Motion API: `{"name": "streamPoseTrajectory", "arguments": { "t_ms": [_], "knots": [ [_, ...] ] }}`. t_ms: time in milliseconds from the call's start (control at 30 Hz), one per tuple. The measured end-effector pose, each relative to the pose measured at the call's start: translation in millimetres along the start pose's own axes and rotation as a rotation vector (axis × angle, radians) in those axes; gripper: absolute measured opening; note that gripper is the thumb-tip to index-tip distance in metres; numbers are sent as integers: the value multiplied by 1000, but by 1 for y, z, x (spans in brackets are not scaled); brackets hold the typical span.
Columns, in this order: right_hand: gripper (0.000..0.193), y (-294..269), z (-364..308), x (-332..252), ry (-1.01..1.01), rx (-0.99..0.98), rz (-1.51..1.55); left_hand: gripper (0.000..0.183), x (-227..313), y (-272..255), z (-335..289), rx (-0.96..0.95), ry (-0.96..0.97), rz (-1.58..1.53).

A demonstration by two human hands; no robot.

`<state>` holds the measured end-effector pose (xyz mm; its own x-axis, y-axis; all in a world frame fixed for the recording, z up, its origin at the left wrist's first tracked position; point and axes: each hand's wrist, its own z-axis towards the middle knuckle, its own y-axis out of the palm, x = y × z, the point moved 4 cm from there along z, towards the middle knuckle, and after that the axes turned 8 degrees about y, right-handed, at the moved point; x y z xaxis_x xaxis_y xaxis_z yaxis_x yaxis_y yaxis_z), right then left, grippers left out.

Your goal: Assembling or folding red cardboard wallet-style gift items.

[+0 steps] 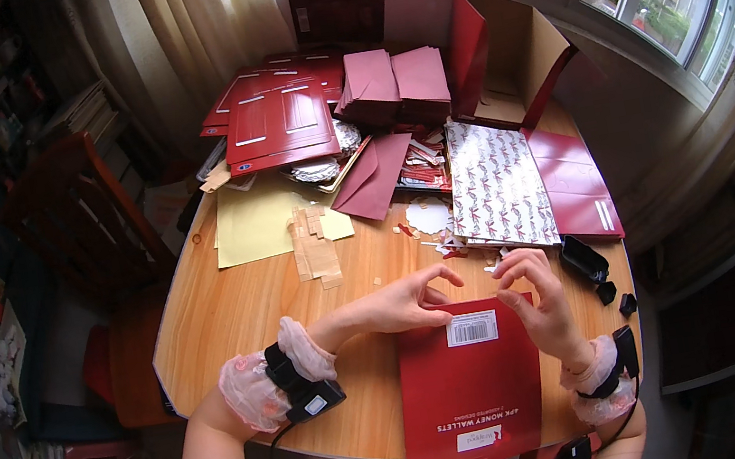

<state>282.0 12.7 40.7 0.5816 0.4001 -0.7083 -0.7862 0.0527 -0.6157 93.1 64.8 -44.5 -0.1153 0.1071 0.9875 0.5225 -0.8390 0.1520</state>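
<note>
A flat red card packet (470,391) lies in front of me, its near end reaching past the table's front edge. A white barcode sticker (472,329) is at its far edge. My left hand (403,303) is at the packet's far left corner, thumb beside the sticker and fingers curved apart from it. To the right of the sticker, my right hand (541,306) is raised over the packet's right edge, with bent fingers and a small gap to the thumb. I see nothing held in either hand.
Red packets (278,119) and pink envelopes (367,76) are stacked at the back, near an open red box (503,54). Patterned sheets (494,180) lie at right, black pieces (584,260) near the right edge. Brown tape strips (313,248) overlap yellow paper (251,224).
</note>
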Motion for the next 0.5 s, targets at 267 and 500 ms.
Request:
{"name": "streamPoseTrajectory", "arguments": {
  "t_ms": [267, 500],
  "knots": [
    [10, 4, 34, 1, 121, -470, 0, 37, -13, -6, 4, 33, 27, 46],
    [13, 12, 38, 7, 160, -582, -96, 33, 2, 1, 5, 119, 14, 120]
  ]
}}
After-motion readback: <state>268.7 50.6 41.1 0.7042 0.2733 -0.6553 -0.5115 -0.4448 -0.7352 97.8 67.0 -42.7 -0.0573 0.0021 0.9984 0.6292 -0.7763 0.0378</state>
